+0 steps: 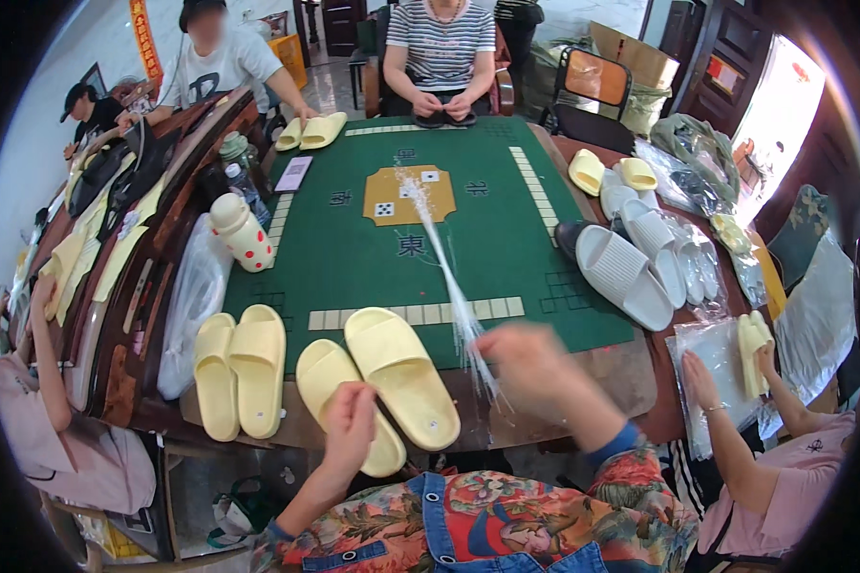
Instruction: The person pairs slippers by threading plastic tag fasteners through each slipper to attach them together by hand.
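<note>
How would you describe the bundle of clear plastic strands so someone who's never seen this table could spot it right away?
Start at the green game table and move to its near edge, where two pairs of yellow slippers lie. The bundle of clear plastic strands runs from the right hand, blurred as it holds them, up toward the tan centre panel. It is the only thin, see-through thing there; everything beside it is thick foam footwear.

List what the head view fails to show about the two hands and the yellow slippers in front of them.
- Right hand: motion-blurred, so its grip on the clear plastic strands is unreadable.
- Left hand: covers part of the nearer yellow slipper; finger contact hidden.
- Strand count: too fine to tell.
</note>
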`<state>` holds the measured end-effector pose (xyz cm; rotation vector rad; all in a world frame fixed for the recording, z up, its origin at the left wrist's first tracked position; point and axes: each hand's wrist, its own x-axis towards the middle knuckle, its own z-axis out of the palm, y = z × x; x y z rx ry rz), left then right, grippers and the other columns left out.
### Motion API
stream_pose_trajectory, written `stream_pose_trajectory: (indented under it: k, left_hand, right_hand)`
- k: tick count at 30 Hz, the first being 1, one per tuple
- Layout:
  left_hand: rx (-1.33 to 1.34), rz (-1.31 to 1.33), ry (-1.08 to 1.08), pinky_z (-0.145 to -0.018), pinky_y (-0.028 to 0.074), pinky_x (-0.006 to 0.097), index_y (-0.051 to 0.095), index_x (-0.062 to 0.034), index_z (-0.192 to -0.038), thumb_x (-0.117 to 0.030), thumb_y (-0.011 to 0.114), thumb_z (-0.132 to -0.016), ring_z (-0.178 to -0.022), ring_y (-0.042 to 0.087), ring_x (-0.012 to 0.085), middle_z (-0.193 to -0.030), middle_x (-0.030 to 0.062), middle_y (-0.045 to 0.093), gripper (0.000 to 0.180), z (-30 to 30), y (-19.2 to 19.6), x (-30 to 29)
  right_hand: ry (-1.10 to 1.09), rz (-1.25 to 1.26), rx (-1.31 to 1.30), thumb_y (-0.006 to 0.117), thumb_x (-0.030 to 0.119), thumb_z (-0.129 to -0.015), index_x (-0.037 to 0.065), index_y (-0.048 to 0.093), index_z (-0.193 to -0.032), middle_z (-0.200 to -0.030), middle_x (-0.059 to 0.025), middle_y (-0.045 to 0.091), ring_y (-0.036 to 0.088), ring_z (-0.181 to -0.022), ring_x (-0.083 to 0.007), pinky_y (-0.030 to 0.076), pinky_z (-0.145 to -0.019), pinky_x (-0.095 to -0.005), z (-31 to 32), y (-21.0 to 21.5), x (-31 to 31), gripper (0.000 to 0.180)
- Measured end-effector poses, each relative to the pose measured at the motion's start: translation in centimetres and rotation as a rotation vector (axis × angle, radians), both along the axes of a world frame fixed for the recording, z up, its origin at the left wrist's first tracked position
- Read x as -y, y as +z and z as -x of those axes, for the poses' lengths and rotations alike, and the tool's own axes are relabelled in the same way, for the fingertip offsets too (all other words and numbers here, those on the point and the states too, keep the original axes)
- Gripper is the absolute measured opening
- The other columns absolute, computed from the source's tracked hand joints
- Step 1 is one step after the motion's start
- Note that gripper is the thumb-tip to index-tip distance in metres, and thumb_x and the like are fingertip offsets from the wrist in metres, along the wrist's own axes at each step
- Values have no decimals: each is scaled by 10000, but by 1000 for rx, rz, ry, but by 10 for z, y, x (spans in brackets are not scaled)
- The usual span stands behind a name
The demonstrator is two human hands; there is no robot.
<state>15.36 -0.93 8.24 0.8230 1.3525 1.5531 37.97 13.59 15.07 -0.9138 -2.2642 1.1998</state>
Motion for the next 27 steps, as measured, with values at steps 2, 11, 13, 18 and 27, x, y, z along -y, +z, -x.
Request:
stream_pose_trajectory:
  k: [2,11,13,18,27]
  left_hand:
    - [-140,-52,-81,-547,336,162,497,-42,-906,-115,450,-908,-618,401,17,-739,-34,488,87,-14,1,-14]
    - [44,70,-364,-395,262,172,502,-39,-901,-164,454,-914,-427,317,26,-549,-56,375,134,10,6,10]
    - [116,68,-416,-397,251,164,543,-56,-891,-149,480,-901,-458,341,6,-604,-72,409,113,35,-7,27]
    - [-215,103,-258,-615,387,172,585,-2,-850,-87,546,-850,-684,478,31,-719,-23,550,93,80,-1,50]
    - [-340,224,-54,-564,376,172,599,8,-835,-96,582,-823,-631,456,19,-694,-33,560,106,132,-5,65]
  right_hand:
    - [129,141,-278,423,154,-905,38,525,-1141,-1078,-107,558,532,-985,-197,420,-845,-306,43,-48,42,282]
    - [-229,683,-980,445,241,-915,21,533,-1053,-652,14,457,441,-628,-98,377,-578,-219,88,-45,40,275]
    - [-242,604,-1074,441,243,-916,35,526,-1077,-637,17,445,448,-631,-111,390,-592,-228,77,-33,26,276]
    - [43,992,-1228,430,246,-920,115,487,-1037,-562,31,330,315,-476,-77,270,-416,-205,48,-6,38,185]
    - [-368,705,-908,488,130,-887,80,503,-860,-549,16,375,285,-431,-49,213,-393,-192,46,-26,45,59]
